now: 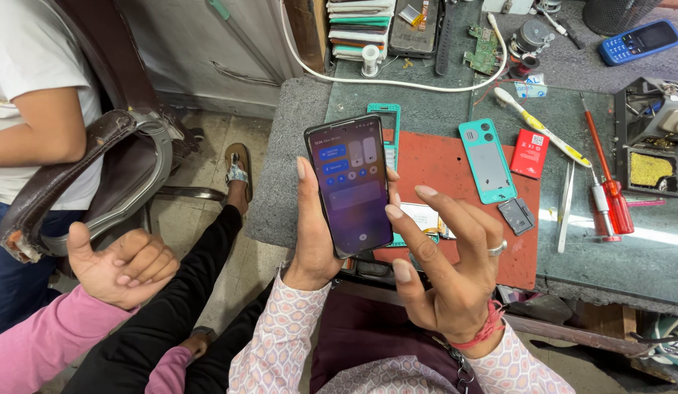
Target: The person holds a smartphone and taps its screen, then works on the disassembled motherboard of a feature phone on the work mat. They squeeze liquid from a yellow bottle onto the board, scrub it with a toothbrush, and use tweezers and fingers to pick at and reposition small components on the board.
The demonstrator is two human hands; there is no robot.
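The left hand (pixel 315 233) is clamped around the lit smartphone (pixel 350 184), held above the red mat (pixel 456 171); the right hand (pixel 448 263) hovers beside it, fingers spread, empty. That one-handed grip could slip, dropping the smartphone onto the mat

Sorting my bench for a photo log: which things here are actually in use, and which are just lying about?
In use: smartphone, lit, held in left hand; right hand open beside it.

Lying about: teal back cover, red screwdriver, tweezers, blue keypad phone, circuit board.
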